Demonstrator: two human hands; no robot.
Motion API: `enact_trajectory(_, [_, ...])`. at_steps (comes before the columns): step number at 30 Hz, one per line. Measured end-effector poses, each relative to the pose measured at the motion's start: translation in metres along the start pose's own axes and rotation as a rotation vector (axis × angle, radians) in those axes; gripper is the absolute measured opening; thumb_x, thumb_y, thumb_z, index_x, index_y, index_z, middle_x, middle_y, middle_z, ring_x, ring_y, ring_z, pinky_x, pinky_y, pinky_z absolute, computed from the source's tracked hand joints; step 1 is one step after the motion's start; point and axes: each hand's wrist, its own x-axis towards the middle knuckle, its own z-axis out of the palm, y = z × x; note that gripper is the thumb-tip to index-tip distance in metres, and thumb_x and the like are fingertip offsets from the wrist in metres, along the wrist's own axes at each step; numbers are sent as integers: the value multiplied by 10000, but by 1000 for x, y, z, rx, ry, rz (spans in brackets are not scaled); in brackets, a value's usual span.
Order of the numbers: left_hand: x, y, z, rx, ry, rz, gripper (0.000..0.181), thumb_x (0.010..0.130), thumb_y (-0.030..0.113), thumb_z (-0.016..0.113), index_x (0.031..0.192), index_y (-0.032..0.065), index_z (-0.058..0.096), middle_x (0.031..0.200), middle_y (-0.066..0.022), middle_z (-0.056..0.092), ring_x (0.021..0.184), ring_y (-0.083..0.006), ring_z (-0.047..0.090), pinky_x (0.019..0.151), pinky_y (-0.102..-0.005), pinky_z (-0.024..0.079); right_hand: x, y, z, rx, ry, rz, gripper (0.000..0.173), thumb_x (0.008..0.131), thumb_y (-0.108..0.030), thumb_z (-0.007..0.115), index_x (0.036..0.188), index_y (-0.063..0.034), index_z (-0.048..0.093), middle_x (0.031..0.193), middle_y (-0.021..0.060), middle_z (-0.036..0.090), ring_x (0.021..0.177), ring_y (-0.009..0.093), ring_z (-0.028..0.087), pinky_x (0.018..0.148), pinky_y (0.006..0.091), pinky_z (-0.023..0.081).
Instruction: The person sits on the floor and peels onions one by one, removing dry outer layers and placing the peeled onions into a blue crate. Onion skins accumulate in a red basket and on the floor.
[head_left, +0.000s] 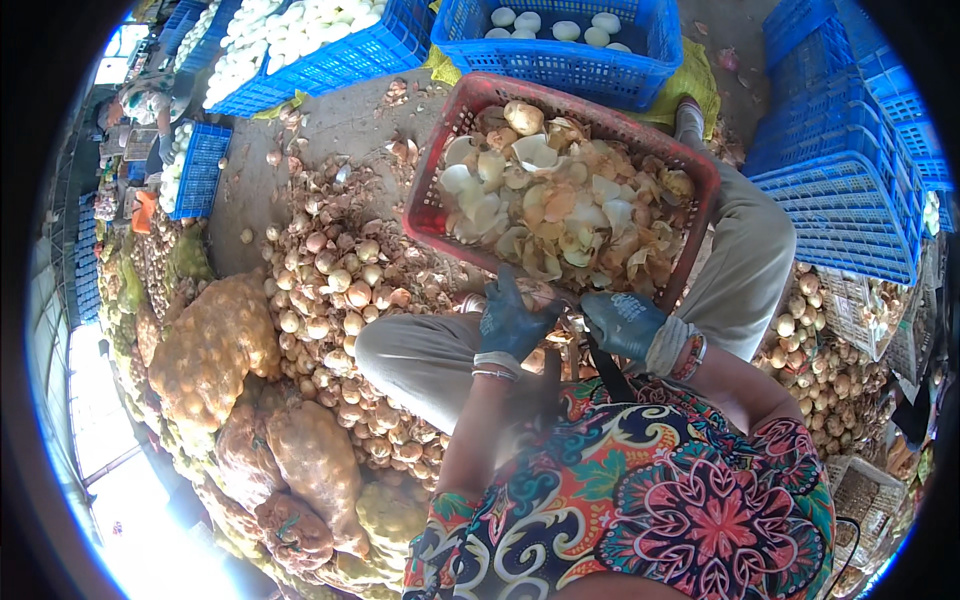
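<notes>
My left hand (517, 315), in a blue-grey work glove, is at the near rim of a red plastic crate (465, 255), with a brownish round thing, perhaps an onion, partly hidden by its fingers. To its right is my right hand (621, 322), gloved too, its fingers curled by the same rim; what it grips, if anything, cannot be made out. The crate stands tilted between my knees and holds onion skins (559, 202), cut white onion pieces (535, 151) and an unpeeled onion (523, 118) at the back.
Beyond the red crate stands a blue crate (555, 64) with several peeled onions. Blue crates full of peeled onions (330, 34) are at upper left. Loose onions (352, 277) and mesh sacks (217, 345) lie left; stacked blue crates (832, 150) stand right. Another person (146, 101) is far left.
</notes>
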Motion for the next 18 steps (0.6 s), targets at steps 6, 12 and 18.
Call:
enact_trajectory(6, [10,15,-6,78,-105,-79,970,745,481,842,1445,-9,381,1283,-379,543,1173,-535,591,950,-557,529,16,-14,1,-108,-4,46,197,919,-170,598,1042,-28,657,883,213,721,858,411,712,731,516,553])
enact_trajectory(12, [39,-36,-10,-153,-254,83,878,724,432,843,1394,-1,476,1311,-307,587,1267,-460,562,1064,-507,467,34,5,10,-79,-11,-67,229,914,-188,624,1071,-21,616,874,185,711,815,375,716,717,476,568])
enact_trajectory(18, [32,-33,-16,-132,-104,115,1035,747,442,849,1548,42,329,1406,-315,529,1279,-479,556,1065,-516,477,64,46,60,-52,188,-186,188,898,-176,650,1037,-48,646,830,181,664,803,375,683,728,460,554])
